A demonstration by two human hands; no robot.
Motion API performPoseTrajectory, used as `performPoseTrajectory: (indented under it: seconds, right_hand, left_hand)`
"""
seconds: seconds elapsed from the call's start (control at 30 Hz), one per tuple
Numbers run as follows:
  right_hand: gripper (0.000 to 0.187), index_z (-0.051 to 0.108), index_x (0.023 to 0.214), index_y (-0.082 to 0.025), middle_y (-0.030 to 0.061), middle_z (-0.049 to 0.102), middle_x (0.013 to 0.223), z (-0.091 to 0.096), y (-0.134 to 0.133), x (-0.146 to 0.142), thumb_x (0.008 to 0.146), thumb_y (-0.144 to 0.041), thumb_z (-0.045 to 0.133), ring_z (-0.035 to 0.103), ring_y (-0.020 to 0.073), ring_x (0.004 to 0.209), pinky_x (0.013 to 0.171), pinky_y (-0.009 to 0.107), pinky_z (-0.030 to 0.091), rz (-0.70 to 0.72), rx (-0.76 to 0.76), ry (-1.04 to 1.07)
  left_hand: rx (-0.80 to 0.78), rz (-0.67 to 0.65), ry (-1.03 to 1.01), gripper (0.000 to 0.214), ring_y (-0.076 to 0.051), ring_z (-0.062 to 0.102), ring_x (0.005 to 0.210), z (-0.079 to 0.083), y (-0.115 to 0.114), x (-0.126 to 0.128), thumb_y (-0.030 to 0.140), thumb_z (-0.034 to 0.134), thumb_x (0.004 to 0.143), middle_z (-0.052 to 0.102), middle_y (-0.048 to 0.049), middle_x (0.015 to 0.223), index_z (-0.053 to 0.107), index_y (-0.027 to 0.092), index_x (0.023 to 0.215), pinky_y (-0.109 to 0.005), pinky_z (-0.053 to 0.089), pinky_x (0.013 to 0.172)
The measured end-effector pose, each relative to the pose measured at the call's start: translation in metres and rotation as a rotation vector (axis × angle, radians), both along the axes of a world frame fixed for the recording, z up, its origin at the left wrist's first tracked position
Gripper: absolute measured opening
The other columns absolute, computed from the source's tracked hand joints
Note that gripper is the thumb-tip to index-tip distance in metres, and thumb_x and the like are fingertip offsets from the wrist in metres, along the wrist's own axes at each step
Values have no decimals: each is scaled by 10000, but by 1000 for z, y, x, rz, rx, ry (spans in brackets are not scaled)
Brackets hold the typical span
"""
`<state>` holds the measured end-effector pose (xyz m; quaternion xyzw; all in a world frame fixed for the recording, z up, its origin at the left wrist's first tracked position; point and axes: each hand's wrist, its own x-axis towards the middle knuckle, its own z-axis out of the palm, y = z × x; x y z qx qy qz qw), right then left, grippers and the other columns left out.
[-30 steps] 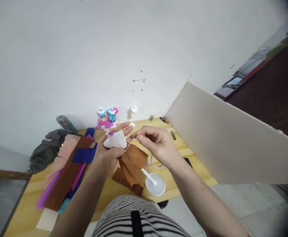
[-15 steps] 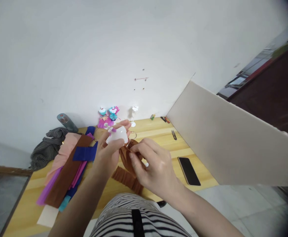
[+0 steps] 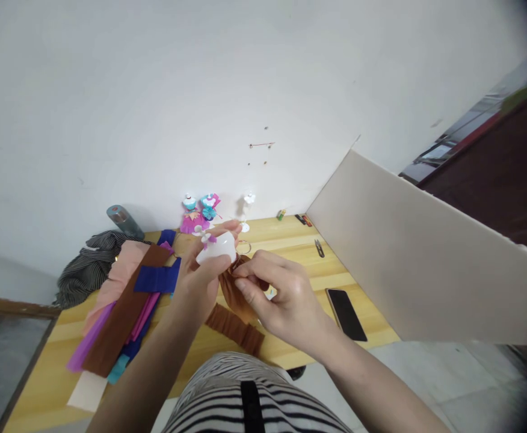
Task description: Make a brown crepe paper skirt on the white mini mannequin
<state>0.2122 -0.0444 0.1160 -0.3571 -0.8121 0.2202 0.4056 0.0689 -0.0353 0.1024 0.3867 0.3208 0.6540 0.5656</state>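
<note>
My left hand (image 3: 200,279) is closed around a white, glossy plastic piece (image 3: 219,248), thumb pressed on its lower edge. A small white and purple ornament (image 3: 206,237) shows at its upper left. Gathered brown crepe material (image 3: 234,293) hangs below the white piece, bunched at its top. My right hand (image 3: 286,291) pinches the bunched top of this brown material between thumb and forefinger; fine details between the fingertips are too small to tell. Beneath the hands, a pleated brown strip (image 3: 235,329) lies on the wooden table (image 3: 290,355).
Coloured strips (image 3: 126,313) and a striped cloth (image 3: 87,270) lie left, beside a grey-blue bottle (image 3: 126,221). Small decorated figures (image 3: 195,219) and a white stand (image 3: 246,210) are at the wall. Thread snips (image 3: 319,248) and a phone (image 3: 346,314) lie right, near a pale partition (image 3: 403,258).
My right fingertips have shifted slightly left and up along the bunched brown material. My left hand keeps its hold on the white piece. The view has moved slightly.
</note>
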Motion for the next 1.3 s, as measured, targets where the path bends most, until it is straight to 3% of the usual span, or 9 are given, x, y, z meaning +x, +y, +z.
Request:
performPoseTrajectory:
  seconds: [0.77, 1.03, 1.2, 1.3]
  right_hand:
    - [128, 505, 677, -184, -5, 561, 639, 4, 9, -2, 784, -116, 518, 476, 114, 569, 558, 249, 367, -92, -45, -46]
    - [171, 479, 611, -179, -33, 527, 571, 8, 21, -4, 732, -102, 573, 422, 86, 506, 507, 227, 300, -123, -239, -109]
    - [139, 504, 640, -174, -42, 486, 570, -1, 26, 3, 757, -183, 579, 413, 84, 515, 497, 215, 327, -18, -379, 46]
    - [118, 516, 654, -171, -35, 496, 590, -6, 23, 7, 752, -196, 576, 425, 88, 528, 501, 219, 342, -31, -386, 118]
  left_hand:
    - [21, 10, 2, 349, -278, 583, 1121, 0, -1, 0, 112, 613, 625, 693, -69, 1114, 737, 199, 940, -425, 399, 1034]
    - [-83, 32, 10, 319, -290, 558, 1152, 1, -2, 7, 113, 647, 602, 697, -56, 1088, 725, 196, 901, -415, 396, 1023]
    - [-156, 22, -53, 326, -289, 573, 1138, -3, 4, 5, 126, 647, 605, 725, -65, 1009, 733, 180, 915, -408, 391, 1025]
    - [-130, 40, -18, 302, -293, 585, 1125, -4, 5, 3, 121, 633, 624, 730, -63, 1009, 741, 176, 900, -404, 409, 1003]
